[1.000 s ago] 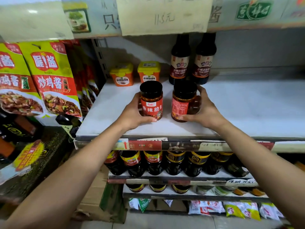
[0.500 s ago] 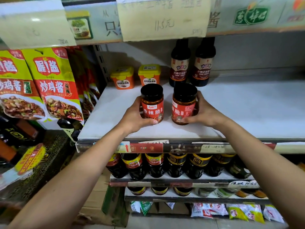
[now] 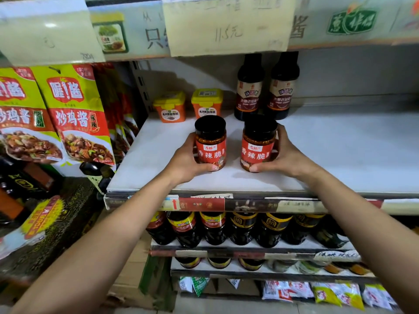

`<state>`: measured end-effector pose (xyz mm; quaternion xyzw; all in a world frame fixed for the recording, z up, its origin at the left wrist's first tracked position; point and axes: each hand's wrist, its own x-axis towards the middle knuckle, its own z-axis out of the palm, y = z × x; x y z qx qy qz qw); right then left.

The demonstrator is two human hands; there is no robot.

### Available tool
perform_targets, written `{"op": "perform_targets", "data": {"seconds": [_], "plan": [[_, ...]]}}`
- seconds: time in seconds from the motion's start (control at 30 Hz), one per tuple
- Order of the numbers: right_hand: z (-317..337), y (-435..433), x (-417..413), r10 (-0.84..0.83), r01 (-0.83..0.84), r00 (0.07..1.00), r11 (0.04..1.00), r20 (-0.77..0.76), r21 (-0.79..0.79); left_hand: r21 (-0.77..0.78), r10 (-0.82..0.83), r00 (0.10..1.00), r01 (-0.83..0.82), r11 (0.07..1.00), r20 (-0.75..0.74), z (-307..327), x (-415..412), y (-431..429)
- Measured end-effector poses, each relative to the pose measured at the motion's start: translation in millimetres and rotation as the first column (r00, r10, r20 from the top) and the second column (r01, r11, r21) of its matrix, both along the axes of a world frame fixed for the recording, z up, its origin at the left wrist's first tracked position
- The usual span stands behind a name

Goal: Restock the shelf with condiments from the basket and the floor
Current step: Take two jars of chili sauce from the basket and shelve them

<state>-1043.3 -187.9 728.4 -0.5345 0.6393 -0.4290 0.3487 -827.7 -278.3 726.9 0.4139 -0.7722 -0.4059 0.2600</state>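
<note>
Two chili-crisp jars with black lids and red labels stand side by side on the white shelf (image 3: 340,155). My left hand (image 3: 184,159) grips the left jar (image 3: 210,141) from its left side, thumb across the label's bottom. My right hand (image 3: 286,155) grips the right jar (image 3: 258,143) from its right side, thumb under the label. Both labels face me. Behind them stand two orange tubs with yellow lids (image 3: 170,107) and two dark sauce bottles (image 3: 249,87). No basket is in view.
The shelf's right half is bare white board. Yellow-red sauce pouches (image 3: 77,114) hang at the left. Dark bottles (image 3: 226,227) fill the shelf below, small packets (image 3: 328,293) the lowest one. A paper price sign (image 3: 226,23) hangs from the shelf above.
The right jar has been turned so its label faces me, and the two jars stand slightly further apart. The camera has dipped a little.
</note>
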Motion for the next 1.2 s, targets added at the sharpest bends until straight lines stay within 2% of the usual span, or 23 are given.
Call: {"op": "perform_targets", "data": {"seconds": [0.17, 0.3, 0.5, 0.63, 0.77, 0.93, 1.2], "plan": [[-4.4, 0.8, 8.2, -0.159, 0.148, 0.979, 0.985, -0.128, -0.093, -0.029, -0.018, 1.000, 0.018, 0.999, 0.004, -0.6, 0.8, 0.3], [-3.1, 2.5, 3.2, -0.040, 0.040, 0.996, 0.999, -0.080, -0.007, -0.021, -0.010, 1.000, 0.010, 1.000, -0.027, -3.7, 2.4, 0.4], [1.1, -12.8, 15.5, -0.070, 0.068, 0.968, 0.998, -0.242, -0.017, -0.032, 0.009, 0.999, -0.010, 0.999, -0.031, -4.6, 12.9, -8.6], [1.9, -42.6, 33.6, -0.017, 0.015, 0.982, 1.000, -0.187, -0.014, 0.040, 0.088, 0.991, -0.084, 0.996, -0.103, -5.0, 45.4, -37.9], [0.7, -79.3, 62.5, 0.008, -0.015, 0.991, 0.999, -0.130, -0.048, 0.037, 0.134, 0.981, -0.130, 0.991, -0.139, -0.3, 70.5, -70.4], [-1.2, -119.3, 90.8, -0.053, 0.044, 0.993, 0.996, -0.103, -0.081, 0.102, 0.161, 0.950, -0.138, 0.985, -0.267, -6.4, 84.8, -105.4], [0.2, -147.8, 104.7, -0.141, 0.133, 0.985, 0.988, -0.098, -0.083, 0.077, 0.129, 0.957, -0.113, 0.991, -0.259, -8.5, 76.9, -128.2]]}}
